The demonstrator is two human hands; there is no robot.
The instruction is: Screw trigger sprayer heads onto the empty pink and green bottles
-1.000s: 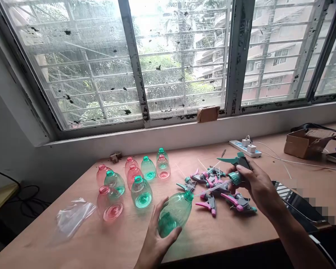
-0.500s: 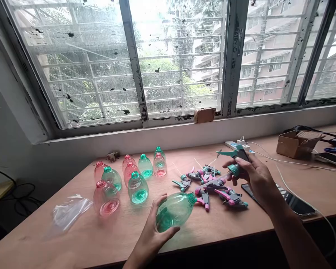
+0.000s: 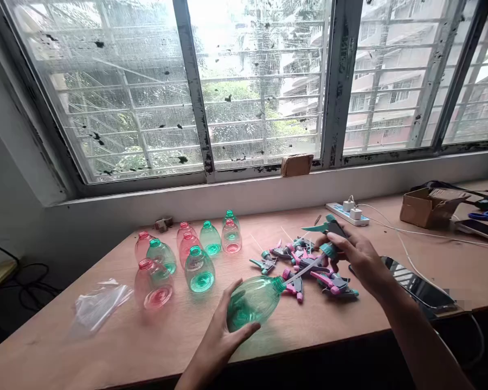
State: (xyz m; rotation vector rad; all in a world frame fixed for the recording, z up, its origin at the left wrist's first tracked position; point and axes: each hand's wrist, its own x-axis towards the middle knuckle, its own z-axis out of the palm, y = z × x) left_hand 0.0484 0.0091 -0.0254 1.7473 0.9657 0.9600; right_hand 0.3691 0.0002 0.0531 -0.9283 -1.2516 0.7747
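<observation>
My left hand (image 3: 223, 330) is wrapped round a clear green plastic bottle (image 3: 254, 300), tilted with its open neck up and to the right. In my right hand (image 3: 355, 252) is a grey and green trigger sprayer (image 3: 329, 238), gripped at its body. Its dip tube (image 3: 305, 271) slants down to the left, and the tip is at the mouth of the green bottle; I cannot tell how far inside it is. Behind the tube lies a pile of trigger sprayers (image 3: 305, 257) in pink, grey and green.
Several open red bottles (image 3: 154, 287) and green bottles (image 3: 200, 271) stand at the left. A plastic bag (image 3: 100, 309) lies beside them. At the right are a phone (image 3: 418, 287), a power strip (image 3: 355, 216) with cables and a cardboard box (image 3: 431, 208).
My right hand has moved left and down with the trigger sprayer, bringing the tube tip to the bottle's mouth. The left hand and bottle stay nearly still.
</observation>
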